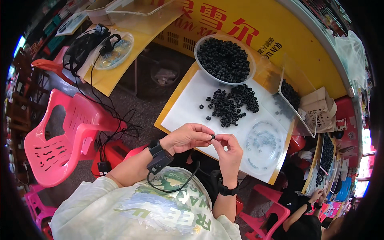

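Both hands meet above the near edge of the counter (188, 116) — the left hand (188, 137) and right hand (229, 150) each pinching one small black ring (213, 137) between fingertips, its axis seemingly left-to-right. The loose pile of rings (232, 105) lies just beyond, nearer the right hand.

Pink plastic chair (60, 136) at left, black cables (108, 120) trailing beside it. Yellow side table (120, 60) carries a clear dish (116, 52) and black gear. Cardboard boxes (320, 106) at right (stacked, tilted). Another person's hands (316, 200) lower right.
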### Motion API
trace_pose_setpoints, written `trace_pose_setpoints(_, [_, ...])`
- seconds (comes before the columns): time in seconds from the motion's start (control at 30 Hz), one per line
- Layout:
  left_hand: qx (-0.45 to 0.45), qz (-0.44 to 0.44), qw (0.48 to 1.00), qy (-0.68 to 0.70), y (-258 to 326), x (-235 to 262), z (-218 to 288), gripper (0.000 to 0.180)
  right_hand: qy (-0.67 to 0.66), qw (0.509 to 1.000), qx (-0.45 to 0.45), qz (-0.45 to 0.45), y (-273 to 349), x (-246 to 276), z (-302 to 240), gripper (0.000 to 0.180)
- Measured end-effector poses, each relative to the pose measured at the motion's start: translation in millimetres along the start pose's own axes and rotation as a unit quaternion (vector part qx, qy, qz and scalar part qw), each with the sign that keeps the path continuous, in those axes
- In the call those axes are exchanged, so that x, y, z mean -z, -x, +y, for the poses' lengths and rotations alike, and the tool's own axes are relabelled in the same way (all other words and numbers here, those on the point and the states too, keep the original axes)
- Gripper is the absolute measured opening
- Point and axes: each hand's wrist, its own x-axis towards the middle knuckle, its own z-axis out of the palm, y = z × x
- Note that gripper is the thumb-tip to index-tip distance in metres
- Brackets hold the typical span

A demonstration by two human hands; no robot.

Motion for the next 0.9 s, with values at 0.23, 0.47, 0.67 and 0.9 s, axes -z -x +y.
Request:
trace_pose_setpoints(0.23, [0.064, -0.026, 0.997, 0.030, 8.9, 16.7, -2.0, 0.022, -0.205, 0.965, -0.155, -0.052, -8.8, 7.6, 26.0, 0.015])
trace_pose_setpoints(0.47, [0.008, 0.025, 0.983, 0.183, 5.2, 31.8, -6.3, 0.030, 0.255, 0.955, 0.144, -0.050, -24.8, -5.1, 49.6, 0.018])
trace_pose_setpoints(0.67, [0.009, 0.047, 0.983, 0.177, 7.9, 23.3, -0.2, 0.027, 0.318, 0.939, 0.120, -0.048, -22.6, -18.9, 52.9, 0.008])
trace_pose_setpoints(0.9, [-0.012, 0.041, 0.991, 0.126, 12.0, 17.7, 0.4, 0.026, -0.054, 0.995, -0.088, 0.001, -12.5, -7.5, 29.8, 0.012])
